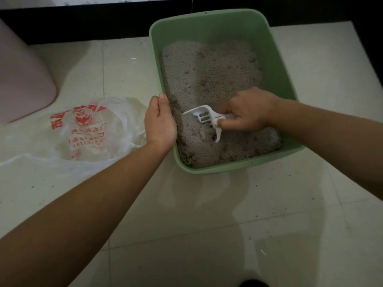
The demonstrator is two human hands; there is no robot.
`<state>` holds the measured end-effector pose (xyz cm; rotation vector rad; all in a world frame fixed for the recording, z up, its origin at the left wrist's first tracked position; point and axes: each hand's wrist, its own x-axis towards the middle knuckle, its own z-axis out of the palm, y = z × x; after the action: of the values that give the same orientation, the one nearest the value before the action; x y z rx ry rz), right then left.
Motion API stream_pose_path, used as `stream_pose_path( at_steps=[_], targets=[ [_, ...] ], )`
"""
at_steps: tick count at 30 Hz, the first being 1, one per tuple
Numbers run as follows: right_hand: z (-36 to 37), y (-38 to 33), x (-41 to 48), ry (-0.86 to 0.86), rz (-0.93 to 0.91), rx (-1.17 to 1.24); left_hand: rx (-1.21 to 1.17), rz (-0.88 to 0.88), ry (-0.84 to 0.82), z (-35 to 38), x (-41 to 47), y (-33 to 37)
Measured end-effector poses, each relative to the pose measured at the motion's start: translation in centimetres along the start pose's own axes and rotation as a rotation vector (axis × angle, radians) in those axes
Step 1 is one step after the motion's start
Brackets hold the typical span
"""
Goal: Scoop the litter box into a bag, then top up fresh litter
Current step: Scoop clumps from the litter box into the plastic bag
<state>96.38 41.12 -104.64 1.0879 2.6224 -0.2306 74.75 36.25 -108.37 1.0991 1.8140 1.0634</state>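
On the pale tiled floor stands a green litter box, its long sides running away from the person, filled with grey litter that is pitted and uneven. Inside the litter box, towards its near left corner, a white slotted scoop is tilted with its lower edge dug into the litter, where a hollow and a pale clump show just under it. The right hand reaches in over the litter box's right wall and grips the scoop's handle, fingers curled tightly round it and thumb folded along it. The left hand holds the litter box's left wall near the front, thumb laid straight up along the rim and the other fingers pressed together and bent inward; their tips cannot be made out. Left of the litter box, close beside that hand, a clear plastic bag with red print lies crumpled and open on the floor. Further left of the litter box stands a pink bin, partly cut off. Specks of litter dot the tiles around the litter box.
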Motion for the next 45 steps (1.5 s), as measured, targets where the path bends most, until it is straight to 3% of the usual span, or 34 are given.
stream_pose_path(
  at_steps=[6, 14, 20, 32, 45],
  targets=[
    [0.6, -1.2, -1.5, -0.035, 0.005, 0.06, -0.033, -0.003, -0.001, 0.0, -0.1, 0.2],
    [1.3, -2.3, -2.7, -0.212, 0.204, 0.355, -0.085, -0.022, 0.0, 0.2, -0.1, 0.2],
    [2.6, -2.7, -3.3, -0.009, 0.193, 0.238, -0.114, 0.002, -0.001, 0.3, 0.0, 0.0],
    [3.6, -2.7, -5.3, 0.042, 0.193, 0.461, -0.16, -0.01, -0.001, 0.3, -0.1, 0.0],
    [2.3, -0.8, -6.0, 0.312, 0.515, 0.646, -0.094, 0.005, 0.002, 0.3, 0.2, -0.2]
  ],
)
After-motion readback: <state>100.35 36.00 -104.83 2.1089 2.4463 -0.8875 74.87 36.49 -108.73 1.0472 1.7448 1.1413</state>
